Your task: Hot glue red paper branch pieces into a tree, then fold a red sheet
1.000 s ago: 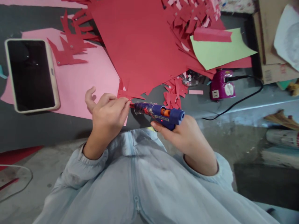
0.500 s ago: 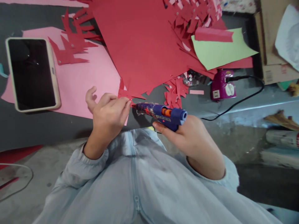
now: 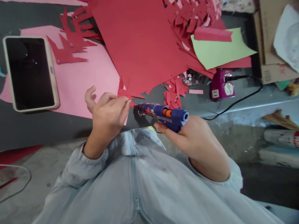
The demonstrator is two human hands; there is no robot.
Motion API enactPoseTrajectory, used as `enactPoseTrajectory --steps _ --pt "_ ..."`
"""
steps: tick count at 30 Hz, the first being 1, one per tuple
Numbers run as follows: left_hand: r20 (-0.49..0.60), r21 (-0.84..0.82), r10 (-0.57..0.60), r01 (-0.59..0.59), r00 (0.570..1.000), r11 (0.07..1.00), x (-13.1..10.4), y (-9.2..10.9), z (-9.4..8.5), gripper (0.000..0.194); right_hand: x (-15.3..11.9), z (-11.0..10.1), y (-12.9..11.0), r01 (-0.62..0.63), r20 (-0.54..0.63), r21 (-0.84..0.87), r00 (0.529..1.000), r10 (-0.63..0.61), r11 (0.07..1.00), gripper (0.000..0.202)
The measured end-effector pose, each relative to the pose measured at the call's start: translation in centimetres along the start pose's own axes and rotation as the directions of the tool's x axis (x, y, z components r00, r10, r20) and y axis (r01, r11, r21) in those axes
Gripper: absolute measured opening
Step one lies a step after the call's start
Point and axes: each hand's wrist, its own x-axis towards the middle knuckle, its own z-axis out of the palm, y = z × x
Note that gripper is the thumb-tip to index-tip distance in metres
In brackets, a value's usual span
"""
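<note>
My left hand (image 3: 108, 113) pinches a small red paper piece (image 3: 132, 103) between thumb and forefinger, over the edge of the pink sheet (image 3: 81, 84). My right hand (image 3: 193, 133) is wrapped round a blue glue gun (image 3: 161, 112), whose nozzle points left at the red piece, close to my left fingertips. Strands of dried glue cling to the front of the gun. Red cut strips (image 3: 173, 93) lie in a pile beyond the gun. A large red sheet (image 3: 140, 46) covers the middle of the table.
At the left lies a tablet (image 3: 29, 73) beside spiky red paper cutouts (image 3: 67, 51). Toward the right are a green sheet (image 3: 219, 49), a purple power adapter (image 3: 223, 84) with a black cable, and cardboard (image 3: 271, 37). The table's front edge (image 3: 247, 107) runs near my hands.
My right hand and the glue gun have shifted slightly to the right, so the nozzle has drawn back a little from my left fingertips. My left hand has barely moved.
</note>
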Motion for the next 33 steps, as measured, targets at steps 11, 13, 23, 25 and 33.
enactPoseTrajectory --steps 11,13,23,25,33 --pt "-0.035 0.050 0.047 -0.046 0.998 0.998 -0.01 0.00 0.05 0.022 0.02 -0.25 0.00 -0.037 0.022 0.007 0.999 0.037 0.999 0.034" --pt "-0.025 0.043 0.043 -0.042 0.999 0.998 0.02 0.04 -0.01 0.021 0.15 -0.14 -0.11 -0.036 0.013 -0.005 0.999 0.036 0.999 0.034" --pt "-0.034 0.019 0.021 -0.021 0.999 1.000 -0.04 0.02 0.14 0.023 0.21 -0.59 -0.43 -0.057 0.056 0.018 0.997 0.056 0.998 0.038" --pt "-0.040 0.024 0.029 -0.028 0.999 0.999 -0.04 0.00 0.15 0.023 0.31 -0.40 -0.53 -0.052 0.054 0.009 0.997 0.051 0.999 0.035" --pt "-0.038 0.071 0.068 -0.065 0.997 0.995 -0.17 -0.16 0.10 0.019 0.25 -0.31 -0.26 -0.015 0.036 -0.021 0.999 0.015 1.000 0.033"
